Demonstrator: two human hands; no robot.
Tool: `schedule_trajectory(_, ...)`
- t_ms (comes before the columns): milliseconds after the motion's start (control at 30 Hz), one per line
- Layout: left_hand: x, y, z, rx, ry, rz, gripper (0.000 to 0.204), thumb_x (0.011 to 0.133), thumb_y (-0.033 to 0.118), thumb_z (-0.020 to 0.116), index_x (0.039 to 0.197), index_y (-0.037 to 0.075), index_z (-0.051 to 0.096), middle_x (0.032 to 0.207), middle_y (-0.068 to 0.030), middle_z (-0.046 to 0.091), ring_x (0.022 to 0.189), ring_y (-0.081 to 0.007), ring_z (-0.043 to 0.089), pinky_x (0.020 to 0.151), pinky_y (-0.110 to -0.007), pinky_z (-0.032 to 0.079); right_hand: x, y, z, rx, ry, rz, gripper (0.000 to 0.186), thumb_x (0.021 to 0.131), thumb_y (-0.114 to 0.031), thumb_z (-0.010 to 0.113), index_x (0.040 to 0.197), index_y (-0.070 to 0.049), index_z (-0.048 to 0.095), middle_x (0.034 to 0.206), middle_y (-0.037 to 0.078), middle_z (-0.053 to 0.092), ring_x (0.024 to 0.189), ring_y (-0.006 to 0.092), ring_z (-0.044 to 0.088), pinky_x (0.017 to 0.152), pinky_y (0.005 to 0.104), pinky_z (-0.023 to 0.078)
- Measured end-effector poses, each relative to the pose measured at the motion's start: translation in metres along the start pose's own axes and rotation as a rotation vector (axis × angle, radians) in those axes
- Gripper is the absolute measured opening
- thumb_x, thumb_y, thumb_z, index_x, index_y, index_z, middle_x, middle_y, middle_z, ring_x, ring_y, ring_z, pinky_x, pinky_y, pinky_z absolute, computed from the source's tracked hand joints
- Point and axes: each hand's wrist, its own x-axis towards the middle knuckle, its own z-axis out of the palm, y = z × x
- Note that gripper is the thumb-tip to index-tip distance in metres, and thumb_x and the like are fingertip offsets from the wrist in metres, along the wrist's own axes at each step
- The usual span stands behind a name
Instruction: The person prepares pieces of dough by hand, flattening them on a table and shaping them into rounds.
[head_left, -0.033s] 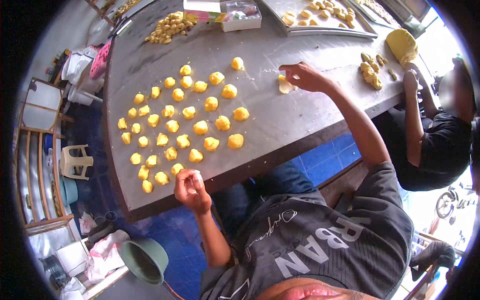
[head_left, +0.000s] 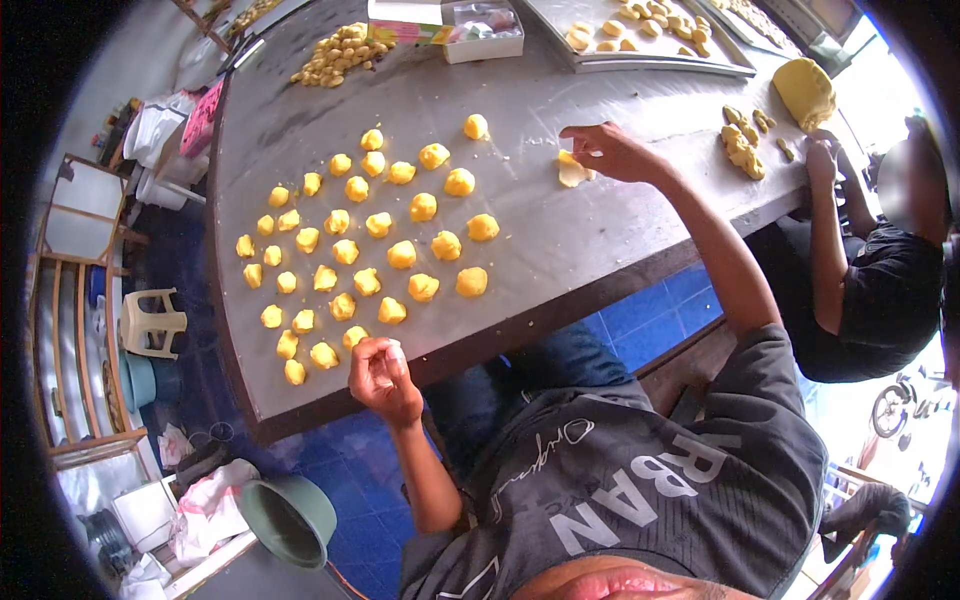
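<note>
Several yellow dough balls (head_left: pixel 401 255) lie in loose rows across the left half of the grey metal table (head_left: pixel 520 210). My left hand (head_left: pixel 385 382) is at the table's near edge, its fingers curled in and the thumb bent over them; anything inside is hidden. Close beyond its fingertips sits one dough ball (head_left: pixel 354 337). Farther right, my right hand (head_left: pixel 618 155) hovers low over the table, index finger stretched to the left and the other fingers partly bent. A flat, pale dough piece (head_left: pixel 573 170) lies under it, partly covered; contact is unclear.
At the back stand a pile of small round pieces (head_left: pixel 338 55), an open box (head_left: pixel 485 32) and a tray (head_left: pixel 650 66) of shaped pieces. On the right, another person (head_left: pixel 880 270) sits by a big dough lump (head_left: pixel 803 93) and smaller dough pieces (head_left: pixel 742 150).
</note>
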Motion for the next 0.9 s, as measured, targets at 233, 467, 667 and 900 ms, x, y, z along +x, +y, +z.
schedule_trajectory(233,0.008,0.009,0.024,0.044,-0.116,-0.009,0.008,0.077,0.005,0.062,0.082,0.003,0.056,0.070,-0.0009,0.053,0.062,-0.0072,0.048,0.058,-0.021,0.041,-0.022,-0.036,-0.024,0.402,0.053,-0.046,0.031,0.083,-0.006,0.059,0.114,-0.004,0.055,0.090,0.007,0.060,0.075,0.0108,0.057,0.070,0.0263,0.049)
schedule_trajectory(467,0.039,0.042,0.096,0.009,-0.404,0.014,0.016,0.068,0.006,0.069,0.078,0.004,0.057,0.065,-0.0036,0.055,0.058,-0.0149,0.053,0.053,-0.027,0.039,-0.041,-0.181,-0.020,0.574,-0.130,-0.440,0.026,0.082,0.001,0.058,0.108,0.000,0.057,0.097,0.012,0.063,0.087,0.0213,0.063,0.075,0.0295,0.050)
schedule_trajectory(667,0.025,0.038,0.095,-0.001,-0.281,0.174,0.022,0.062,0.007,0.069,0.080,0.002,0.058,0.073,-0.0108,0.060,0.071,-0.0277,0.061,0.063,-0.033,0.045,-0.037,-0.207,0.018,0.090,-0.152,-0.584,0.046,0.069,-0.003,0.061,0.112,0.004,0.048,0.099,0.017,0.058,0.091,0.0314,0.060,0.077,0.0377,0.051)
schedule_trajectory(900,0.023,0.033,0.089,0.007,-0.323,0.080,0.025,0.060,0.004,0.072,0.081,0.001,0.058,0.074,-0.0093,0.062,0.071,-0.0232,0.062,0.064,-0.031,0.047,-0.031,-0.200,0.020,0.279,-0.144,-0.487,0.024,0.079,-0.003,0.053,0.103,0.000,0.055,0.089,0.016,0.060,0.081,0.0358,0.060,0.071,0.0413,0.049)
